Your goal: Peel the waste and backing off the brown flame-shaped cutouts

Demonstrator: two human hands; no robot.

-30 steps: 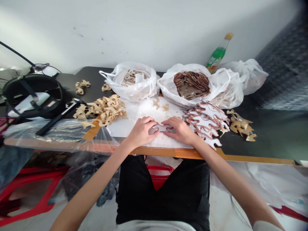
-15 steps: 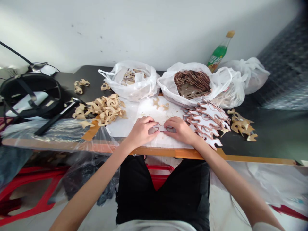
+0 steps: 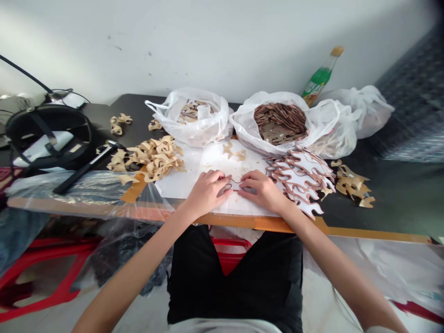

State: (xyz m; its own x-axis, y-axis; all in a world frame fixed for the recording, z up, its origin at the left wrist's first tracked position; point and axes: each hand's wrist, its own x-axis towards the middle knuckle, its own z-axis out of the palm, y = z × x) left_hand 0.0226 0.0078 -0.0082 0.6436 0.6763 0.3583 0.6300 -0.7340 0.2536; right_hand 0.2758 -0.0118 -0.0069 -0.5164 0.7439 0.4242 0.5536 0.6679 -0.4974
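Note:
Between my hands lies a flat white cut-out piece [image 3: 235,186] with a wavy, brown-edged outline, on white paper [image 3: 189,162]. The fingers and thumb of my left hand [image 3: 209,192] are closed on its left end. My right hand [image 3: 261,188] holds the right end in the same way, so both ends are partly hidden. A pile of similar white, brown-edged pieces [image 3: 300,175] is just right of my right hand. Beyond my hands lie tan curved paper scraps [image 3: 234,151].
Left are a heap of tan scraps [image 3: 156,157], a hammer [image 3: 85,169] and a black headgear-like item [image 3: 48,138]. White plastic bags behind hold pale pieces [image 3: 194,111] and brown pieces [image 3: 280,120]. A green bottle [image 3: 317,83] stands back right; more scraps [image 3: 352,185] lie right.
The view has shifted slightly, so everything on the table appears a little further right. Both hands stay on the white piece with almost the same grip.

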